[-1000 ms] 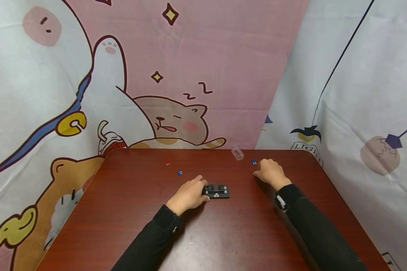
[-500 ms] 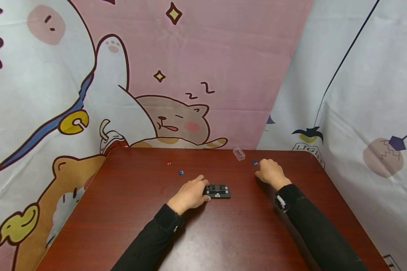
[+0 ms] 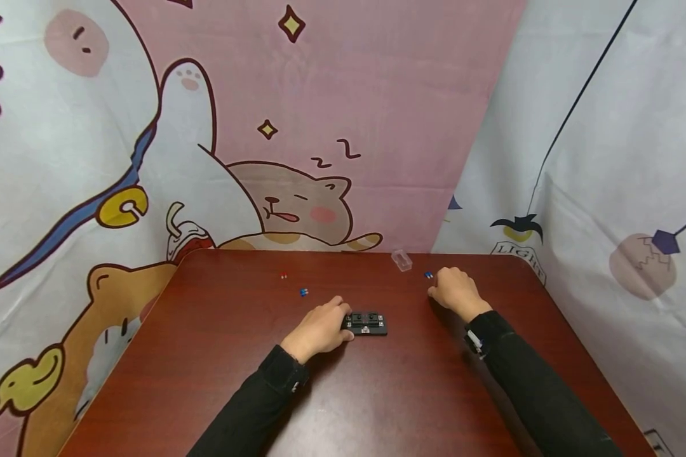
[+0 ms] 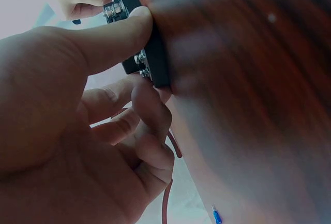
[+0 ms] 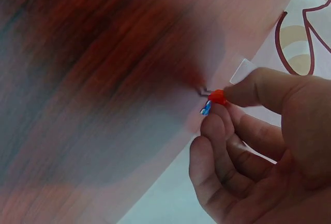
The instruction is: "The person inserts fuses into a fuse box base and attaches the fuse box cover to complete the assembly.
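My left hand (image 3: pixel 318 327) grips the left end of a black block (image 3: pixel 368 323) with metal terminals, lying on the table. In the left wrist view the thumb (image 4: pixel 138 25) lies over the block's edge, with curled fingers below. My right hand (image 3: pixel 458 293) is at the far right of the table. Between thumb and fingertips it pinches a small red blade fuse (image 5: pixel 217 96), its two metal prongs pointing away. A blue fuse (image 3: pixel 428 275) lies just beyond that hand. Further left are another blue fuse (image 3: pixel 303 292) and a red one (image 3: pixel 283 275).
A small clear plastic box (image 3: pixel 402 260) rests near the back edge of the brown table (image 3: pixel 217 355). Behind the table hangs a cloth (image 3: pixel 377 127) printed with cartoon animals.
The head view has shifted slightly. Both hands, the block and the loose fuses keep their places on the table.
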Demonstrator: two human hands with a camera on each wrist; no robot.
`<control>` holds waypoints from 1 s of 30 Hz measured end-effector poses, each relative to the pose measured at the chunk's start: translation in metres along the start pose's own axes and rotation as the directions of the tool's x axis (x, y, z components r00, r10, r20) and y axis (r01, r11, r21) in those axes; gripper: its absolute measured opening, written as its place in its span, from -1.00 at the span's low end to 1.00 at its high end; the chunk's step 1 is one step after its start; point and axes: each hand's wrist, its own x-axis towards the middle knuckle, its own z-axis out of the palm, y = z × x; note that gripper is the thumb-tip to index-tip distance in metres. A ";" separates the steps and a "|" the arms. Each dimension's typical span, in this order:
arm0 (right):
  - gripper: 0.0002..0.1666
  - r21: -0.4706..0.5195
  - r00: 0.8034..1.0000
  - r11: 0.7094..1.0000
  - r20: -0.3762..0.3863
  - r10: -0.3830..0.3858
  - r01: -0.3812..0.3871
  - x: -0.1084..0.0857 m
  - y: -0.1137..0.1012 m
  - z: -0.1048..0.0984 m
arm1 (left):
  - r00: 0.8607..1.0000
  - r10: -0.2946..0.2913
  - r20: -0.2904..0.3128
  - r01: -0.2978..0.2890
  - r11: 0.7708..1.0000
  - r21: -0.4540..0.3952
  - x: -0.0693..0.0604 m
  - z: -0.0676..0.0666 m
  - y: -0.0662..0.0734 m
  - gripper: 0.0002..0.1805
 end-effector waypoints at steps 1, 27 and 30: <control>-0.72 -0.001 1.000 1.000 -0.008 -0.005 0.005 0.000 0.000 -0.001 | 1.000 -0.003 0.003 0.003 1.000 -0.001 0.000 -0.001 0.000 -0.44; -0.80 0.052 0.921 0.920 -0.053 -0.387 0.389 -0.032 -0.068 -0.007 | 1.000 -0.005 0.014 0.005 1.000 -0.025 -0.001 -0.003 0.000 -0.43; -0.81 0.066 0.903 0.900 -0.038 -0.429 0.431 -0.035 -0.082 -0.009 | 1.000 -0.003 0.016 0.003 1.000 -0.026 0.000 -0.002 0.000 -0.43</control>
